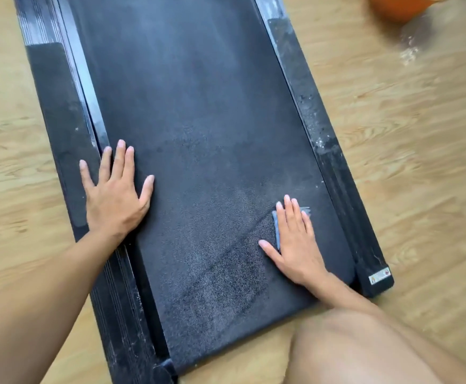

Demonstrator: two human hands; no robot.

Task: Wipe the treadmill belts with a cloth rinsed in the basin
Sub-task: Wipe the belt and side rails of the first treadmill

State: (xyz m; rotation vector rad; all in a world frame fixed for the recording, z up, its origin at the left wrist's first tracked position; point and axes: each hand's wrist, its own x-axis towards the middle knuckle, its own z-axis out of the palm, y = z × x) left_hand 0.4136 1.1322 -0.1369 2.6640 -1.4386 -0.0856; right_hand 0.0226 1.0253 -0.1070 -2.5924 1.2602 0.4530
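Observation:
A black treadmill belt (pixel 198 139) runs from the near edge away up the frame, dusty grey with darker wiped streaks near me. My left hand (pixel 115 195) lies flat with spread fingers on the belt's left edge and the side rail. My right hand (pixel 295 239) presses flat on a small blue-grey cloth (pixel 277 225) at the belt's near right; only the cloth's edges show around the fingers. An orange basin (pixel 400 6) sits at the top right corner, mostly cut off.
Black side rails, left rail (pixel 57 106) and right rail (pixel 334 151), flank the belt and carry white dust specks. Light wood floor (pixel 420 134) surrounds the treadmill, with a wet or dusty patch below the basin. My bare knee (pixel 364 347) is at the bottom right.

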